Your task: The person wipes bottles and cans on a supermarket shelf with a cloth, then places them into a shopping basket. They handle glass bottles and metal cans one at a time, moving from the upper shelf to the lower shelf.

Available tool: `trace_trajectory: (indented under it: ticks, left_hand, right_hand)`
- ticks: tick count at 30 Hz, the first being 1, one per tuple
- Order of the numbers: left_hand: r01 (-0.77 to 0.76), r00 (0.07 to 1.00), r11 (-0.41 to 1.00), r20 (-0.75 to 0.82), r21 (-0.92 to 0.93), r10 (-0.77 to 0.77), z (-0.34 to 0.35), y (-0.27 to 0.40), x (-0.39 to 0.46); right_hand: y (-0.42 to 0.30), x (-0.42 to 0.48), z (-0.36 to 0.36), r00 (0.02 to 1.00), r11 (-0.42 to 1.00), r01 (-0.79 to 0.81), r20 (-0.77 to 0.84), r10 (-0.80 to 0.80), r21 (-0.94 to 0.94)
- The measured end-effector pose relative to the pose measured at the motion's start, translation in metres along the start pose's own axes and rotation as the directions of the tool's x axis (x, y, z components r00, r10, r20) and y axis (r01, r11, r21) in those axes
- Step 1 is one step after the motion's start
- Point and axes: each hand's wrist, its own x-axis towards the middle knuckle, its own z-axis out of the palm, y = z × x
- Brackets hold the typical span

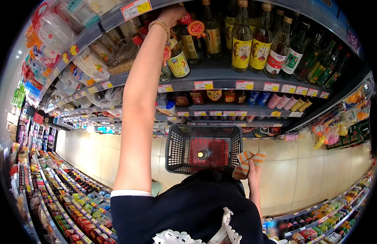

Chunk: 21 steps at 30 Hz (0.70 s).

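My left hand (174,14) reaches up to the top of a glass bottle (191,45) with a yellowish label and a round red tag, on the liquor shelf. Its fingers are partly hidden, so its grip cannot be made out. A bottle with a yellow label (178,62) stands just below my wrist. Low at the right, my right hand (254,169) holds an orange-and-grey striped cloth (245,161). Beside the cloth, in front of my body, is a black plastic shopping basket (168,152) with a red bottom. One bottle (203,154), seen from above, is inside it.
More glass bottles (242,45) line the shelf to the right, above a price-tag edge (219,85). Lower shelves hold cans and jars. Packaged disposable cups and bags (91,62) fill the shelves at left. Tiled floor (286,170) shows beyond the basket; stocked shelves also stand behind me.
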Motion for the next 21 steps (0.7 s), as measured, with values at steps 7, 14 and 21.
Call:
trace_trajectory:
  ticks: [7, 14, 21]
  left_hand:
    - [-0.017, 1.000, 0.579, -0.021, -0.815, 0.000, 0.028, -0.039, 0.021]
    - [-0.160, 0.950, 0.966, -0.298, -0.204, 0.094, 0.022, -0.010, -0.002]
    - [-0.303, 0.827, 0.819, -0.292, 0.487, 0.480, 0.035, -0.019, 0.009]
  right_hand:
    - [-0.008, 0.000, 0.000, 0.992, 0.994, -0.106, 0.076, 0.103, 0.035]
    - [-0.014, -0.003, 0.008, 0.998, 0.994, -0.054, 0.049, 0.050, 0.096]
    - [-0.019, -0.005, 0.009, 0.996, 0.994, -0.079, 0.044, 0.076, 0.077]
